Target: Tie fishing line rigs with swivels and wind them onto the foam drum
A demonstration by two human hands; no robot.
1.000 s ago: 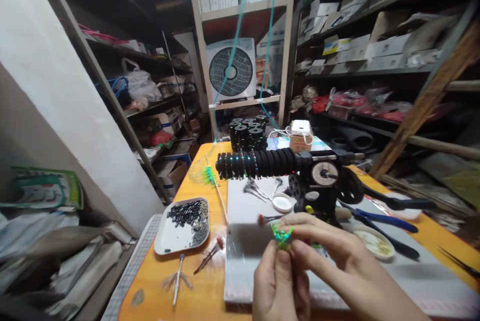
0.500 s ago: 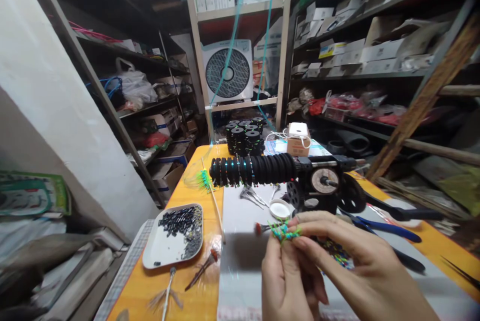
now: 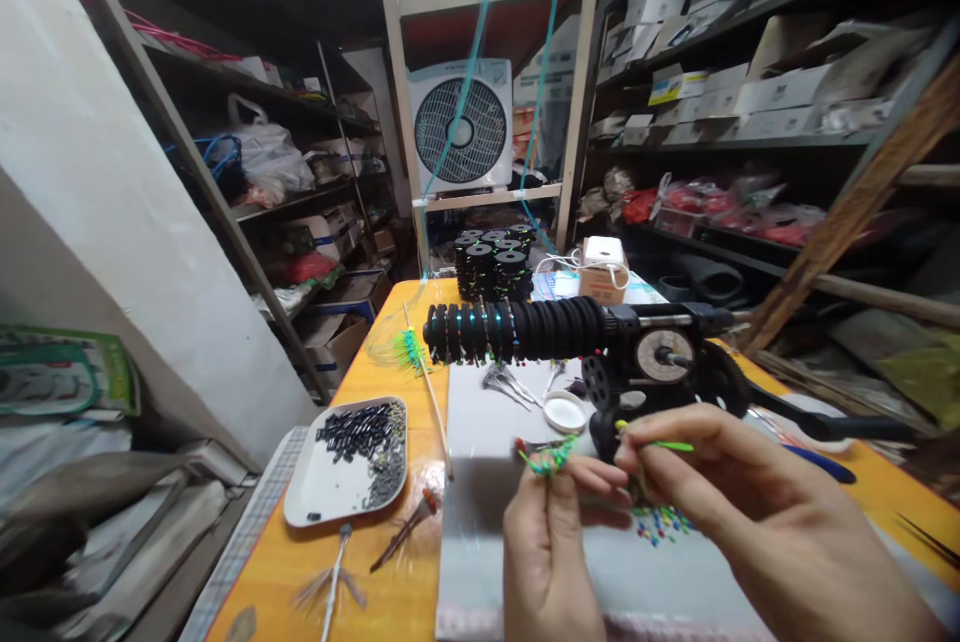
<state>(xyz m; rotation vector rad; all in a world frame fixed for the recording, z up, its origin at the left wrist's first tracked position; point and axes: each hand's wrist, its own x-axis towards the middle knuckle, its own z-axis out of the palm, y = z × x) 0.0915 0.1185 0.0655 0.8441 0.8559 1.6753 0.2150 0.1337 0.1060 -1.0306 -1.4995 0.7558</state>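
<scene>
Low over the white sheet, my left hand (image 3: 553,547) pinches a small bunch of green and teal thin strands (image 3: 553,458) between thumb and forefinger, its other fingers stretched to the right. My right hand (image 3: 739,497) is apart from it, fingertips pinched on a slim yellow-green piece (image 3: 672,446) too small to identify. Below the right fingers, several small coloured beads or pin heads (image 3: 661,525) lie partly hidden. Beyond both hands stands a black winding device (image 3: 664,357) with a row of black foam spools (image 3: 555,327) on its shaft, some wound with line.
A white tray (image 3: 300,507) of small black and metal parts sits left. Near it lie a dark brush (image 3: 401,532) and a thin stick (image 3: 435,402) with a green bunch. A white lid (image 3: 564,412), stacked foam spools (image 3: 491,272), blue-handled tool (image 3: 821,463) and tweezers (image 3: 930,537) surround the work area.
My hands have moved apart: the left slightly left with the green bunch, the right to the right with the yellow-green piece in its fingertips. The view has shifted slightly.
</scene>
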